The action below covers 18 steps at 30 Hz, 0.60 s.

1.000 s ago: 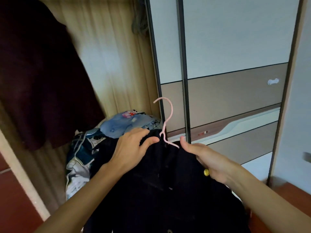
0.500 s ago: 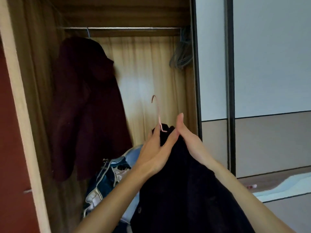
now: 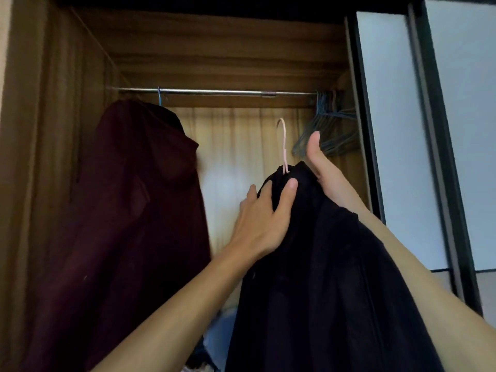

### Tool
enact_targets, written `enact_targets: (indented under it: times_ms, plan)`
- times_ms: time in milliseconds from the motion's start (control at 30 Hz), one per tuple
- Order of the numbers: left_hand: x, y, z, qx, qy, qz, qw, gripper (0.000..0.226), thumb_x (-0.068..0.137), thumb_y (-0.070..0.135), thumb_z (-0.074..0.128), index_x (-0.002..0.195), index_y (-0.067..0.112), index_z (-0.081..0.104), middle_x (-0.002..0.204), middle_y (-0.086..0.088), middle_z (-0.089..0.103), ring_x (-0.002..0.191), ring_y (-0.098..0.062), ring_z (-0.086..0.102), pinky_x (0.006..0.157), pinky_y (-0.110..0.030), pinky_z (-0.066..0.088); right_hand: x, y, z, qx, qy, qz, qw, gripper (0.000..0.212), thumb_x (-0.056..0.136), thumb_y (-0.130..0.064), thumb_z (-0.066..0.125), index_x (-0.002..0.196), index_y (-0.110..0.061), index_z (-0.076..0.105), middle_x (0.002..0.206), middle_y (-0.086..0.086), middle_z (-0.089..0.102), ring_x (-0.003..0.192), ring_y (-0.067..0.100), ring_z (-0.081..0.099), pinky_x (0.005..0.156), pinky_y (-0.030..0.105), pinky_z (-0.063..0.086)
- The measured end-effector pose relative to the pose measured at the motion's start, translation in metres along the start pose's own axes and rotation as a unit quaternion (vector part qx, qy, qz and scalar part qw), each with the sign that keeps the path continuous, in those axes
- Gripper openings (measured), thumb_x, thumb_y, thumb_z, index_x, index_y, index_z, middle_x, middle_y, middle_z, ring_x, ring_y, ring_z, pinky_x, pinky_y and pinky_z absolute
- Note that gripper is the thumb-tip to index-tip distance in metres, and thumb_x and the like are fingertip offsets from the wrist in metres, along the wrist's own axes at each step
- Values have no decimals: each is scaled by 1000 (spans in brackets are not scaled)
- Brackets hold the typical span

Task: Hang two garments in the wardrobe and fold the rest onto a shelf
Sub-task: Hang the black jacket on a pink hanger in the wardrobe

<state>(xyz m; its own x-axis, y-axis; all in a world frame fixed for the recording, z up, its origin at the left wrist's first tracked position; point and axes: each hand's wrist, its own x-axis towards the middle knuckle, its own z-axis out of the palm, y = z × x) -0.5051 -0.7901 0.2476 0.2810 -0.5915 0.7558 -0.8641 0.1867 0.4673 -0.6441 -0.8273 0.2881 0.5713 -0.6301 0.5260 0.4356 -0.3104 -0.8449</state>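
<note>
A black garment hangs on a pink hanger that I hold up inside the open wardrobe. My left hand grips the garment's left shoulder just below the hook. My right hand holds its right shoulder, thumb pointing up. The hook is some way below the metal rail. A maroon garment hangs from the rail at the left on a blue hanger.
A bunch of bare grey-blue hangers hangs at the rail's right end. The sliding door stands at the right, the wooden side wall at the left. A bit of blue clothing lies low between my arms.
Both hands have lifted the black garment and its pink hanger up from the clothes pile toward the rail. My view has tilted upward, bringing the rail and wardrobe top into sight.
</note>
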Motion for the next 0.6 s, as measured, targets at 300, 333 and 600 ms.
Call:
enact_targets:
  times_ms: [300, 333, 600]
  plan:
    - [137, -28, -21, -71, 13, -61, 996, 98, 80, 89, -1, 148, 35, 47, 145, 1, 56, 138, -25, 47, 117, -48, 34, 158, -27, 28, -136, 52, -72, 987, 94, 35, -98, 60, 87, -20, 61, 95, 0, 63, 96, 19, 64, 99, 35, 45]
    - [155, -34, -25, -81, 17, -58, 995, 97, 83, 86, 1, 147, 32, 49, 142, -1, 58, 134, -25, 51, 115, -46, 37, 172, -28, 30, -152, 68, -80, 983, 98, 40, -98, 58, 97, -19, 64, 104, 1, 67, 99, 18, 65, 93, 33, 47]
    - [266, -67, -50, -31, 67, -60, 995, 101, 86, 83, 0, 144, 21, 54, 141, -12, 59, 133, -32, 51, 115, -47, 37, 284, -43, 51, -149, 40, -102, 983, 122, 38, -98, 60, 129, -17, 59, 124, 2, 64, 102, 20, 65, 78, 33, 49]
